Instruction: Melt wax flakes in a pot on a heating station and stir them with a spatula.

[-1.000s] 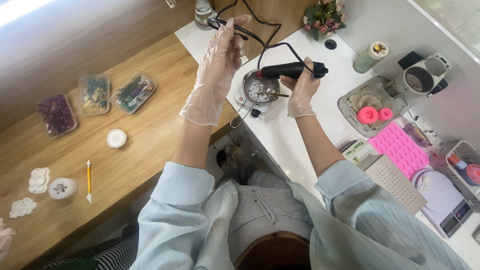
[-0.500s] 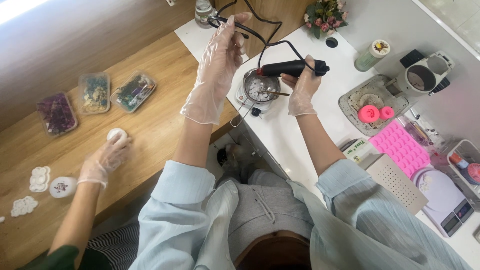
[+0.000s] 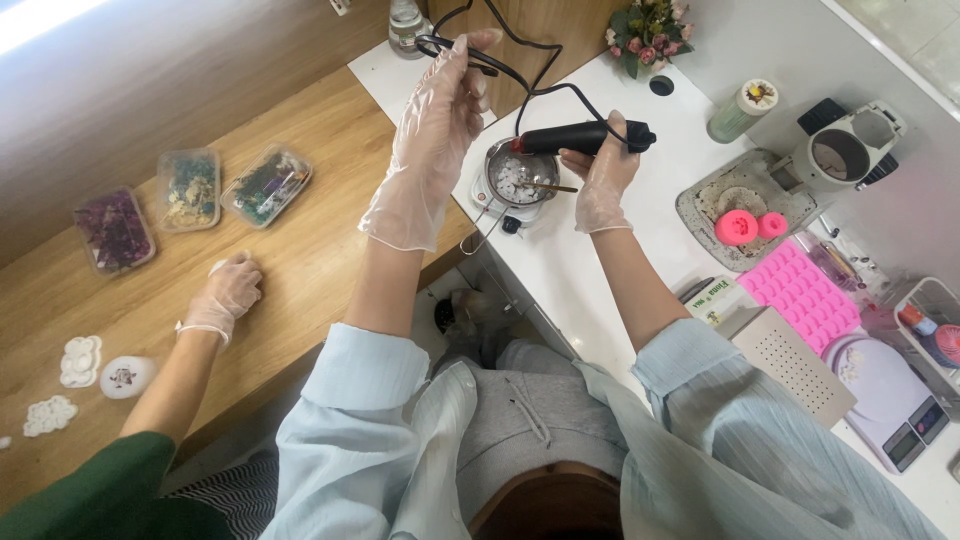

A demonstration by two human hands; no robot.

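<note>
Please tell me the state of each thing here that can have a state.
left hand: raised, holding the black cord
right hand: closed on the black tool
black tool: level, above the metal pot
metal pot: open, white pieces inside
plastic boxes: filled
other person's hand: on the wooden table

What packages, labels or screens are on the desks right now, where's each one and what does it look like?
Small carton: white desk, beside the person's right forearm; white with green print.
Scale display: lower right edge; dark panels on a lilac scale.
Three clear tubs: wooden desk, upper left; dried flowers inside, purple, yellowish, mixed.
Labelled bottle: top centre; clear, pale label.
</note>
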